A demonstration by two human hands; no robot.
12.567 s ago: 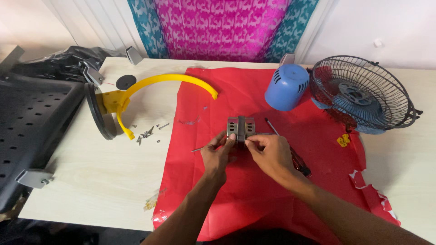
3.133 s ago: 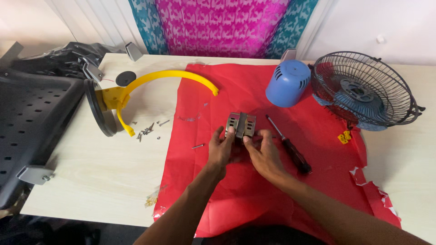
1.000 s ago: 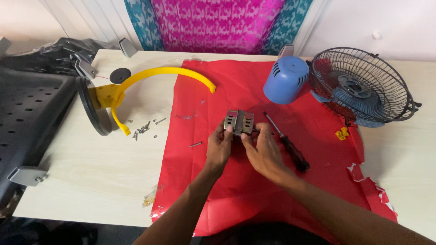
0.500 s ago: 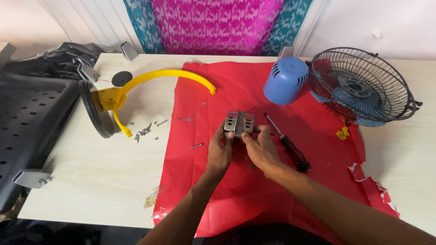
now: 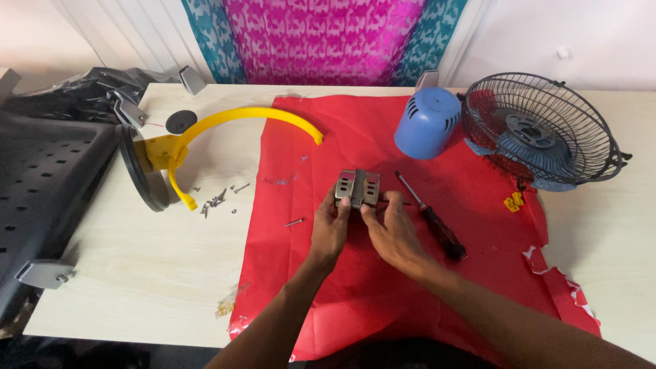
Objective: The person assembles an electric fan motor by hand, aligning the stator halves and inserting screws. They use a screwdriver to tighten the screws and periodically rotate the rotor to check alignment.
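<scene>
Head view: left hand and right hand, fingers curled, grip the grey metal block.

Home repair bench: dismantled fan cage, screwdriver, loose screws, curtain.

- The lower part of the grey metal block is covered by the fingers of the left hand and right hand.
- The black perforated panel runs off the left edge.
- The small screws near the tabletop's left side are too small to tell apart.
- Both forearms are cut off by the bottom edge.
</scene>
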